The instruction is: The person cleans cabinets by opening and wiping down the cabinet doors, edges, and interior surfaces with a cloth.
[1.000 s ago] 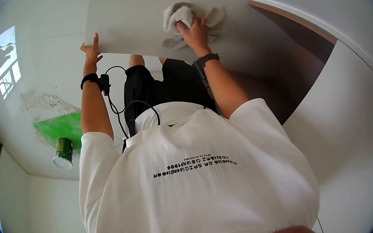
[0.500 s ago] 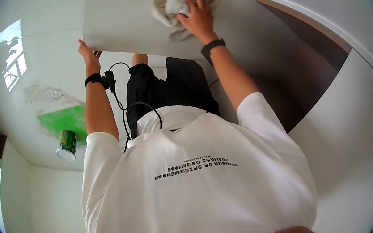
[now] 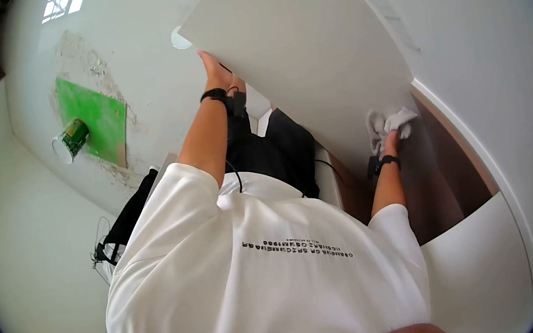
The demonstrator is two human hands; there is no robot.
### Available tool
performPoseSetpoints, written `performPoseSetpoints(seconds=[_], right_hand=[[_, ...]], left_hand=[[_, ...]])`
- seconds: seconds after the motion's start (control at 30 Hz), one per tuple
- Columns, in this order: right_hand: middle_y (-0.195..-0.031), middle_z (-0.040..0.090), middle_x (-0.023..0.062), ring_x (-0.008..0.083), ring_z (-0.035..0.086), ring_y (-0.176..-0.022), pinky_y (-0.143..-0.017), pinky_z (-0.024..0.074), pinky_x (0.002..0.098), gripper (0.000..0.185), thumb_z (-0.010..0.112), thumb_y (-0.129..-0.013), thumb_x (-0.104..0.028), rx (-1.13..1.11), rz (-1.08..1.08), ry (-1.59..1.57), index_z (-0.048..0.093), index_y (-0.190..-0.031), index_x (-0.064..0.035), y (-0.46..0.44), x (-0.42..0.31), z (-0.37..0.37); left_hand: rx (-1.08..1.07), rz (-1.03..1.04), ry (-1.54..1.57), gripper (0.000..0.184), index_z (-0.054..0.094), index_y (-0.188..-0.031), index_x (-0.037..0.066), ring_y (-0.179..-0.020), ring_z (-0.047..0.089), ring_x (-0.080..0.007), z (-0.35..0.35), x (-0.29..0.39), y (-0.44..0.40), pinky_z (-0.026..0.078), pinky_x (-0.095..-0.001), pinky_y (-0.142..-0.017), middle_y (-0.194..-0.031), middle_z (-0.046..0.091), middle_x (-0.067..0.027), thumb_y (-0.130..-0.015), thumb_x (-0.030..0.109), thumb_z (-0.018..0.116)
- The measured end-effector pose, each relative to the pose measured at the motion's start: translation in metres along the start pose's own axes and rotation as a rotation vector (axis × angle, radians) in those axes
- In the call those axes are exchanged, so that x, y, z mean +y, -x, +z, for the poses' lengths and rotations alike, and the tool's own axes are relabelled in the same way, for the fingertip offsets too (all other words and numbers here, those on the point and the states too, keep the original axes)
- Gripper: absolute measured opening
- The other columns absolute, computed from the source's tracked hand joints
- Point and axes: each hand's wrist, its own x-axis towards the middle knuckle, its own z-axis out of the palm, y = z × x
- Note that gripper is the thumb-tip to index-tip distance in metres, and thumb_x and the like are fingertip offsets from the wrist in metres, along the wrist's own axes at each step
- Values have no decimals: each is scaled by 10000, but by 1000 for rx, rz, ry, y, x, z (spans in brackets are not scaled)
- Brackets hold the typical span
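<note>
A wide pale cabinet door (image 3: 288, 27) stands out in front of me. My left hand (image 3: 217, 72) grips its near left edge, with the fingers partly hidden by the panel. On the door's right end, close to the brown cabinet interior (image 3: 446, 161), lies a crumpled whitish cloth (image 3: 400, 122). My right hand (image 3: 391, 142) is closed on this cloth and presses it against the panel. Most of the right fingers are covered by the cloth. Dark bands circle both wrists.
On the floor to the left, a paint can (image 3: 71, 141) lies tipped on a green board (image 3: 100, 122), with dusty debris around it. A black item with thin wires (image 3: 128, 223) is beside my left side. A white wall panel (image 3: 471, 69) curves along the right.
My right hand has moved the cloth from the door's middle toward the cabinet side. My left hand stays at the door's edge. The view has turned, shifting the floor items.
</note>
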Motion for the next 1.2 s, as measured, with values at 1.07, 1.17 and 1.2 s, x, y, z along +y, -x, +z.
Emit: performPoseSetpoints(seconds=[1.07, 1.17, 1.2], right_hand=[[-1295, 445, 180, 406, 566, -1081, -885, 489, 499, 692, 636, -792, -380, -376, -1305, 898, 465, -1422, -150, 261, -393, 247], [-1280, 450, 165, 400, 589, -1038, -871, 500, 493, 697, 641, -780, -402, -438, -1393, 902, 472, -1421, -185, 278, -441, 282], [-1271, 452, 161, 400, 596, -1022, -866, 503, 493, 689, 639, -781, -410, -445, -1420, 899, 477, -1414, -190, 282, -454, 297]], left_hand=[[1017, -66, -464, 458, 643, -1032, 66, -1033, 587, -445, 47, 62, -57, 444, -527, -888, -1096, 666, -198, -910, 367, 320], [1019, -81, -472, 455, 641, -1021, 70, -1018, 592, -452, 49, 65, -55, 448, -528, -881, -1087, 670, -190, -914, 375, 321], [1022, -79, -486, 455, 642, -1020, 71, -1012, 593, -454, 50, 66, -57, 449, -531, -878, -1084, 670, -189, -915, 377, 322]])
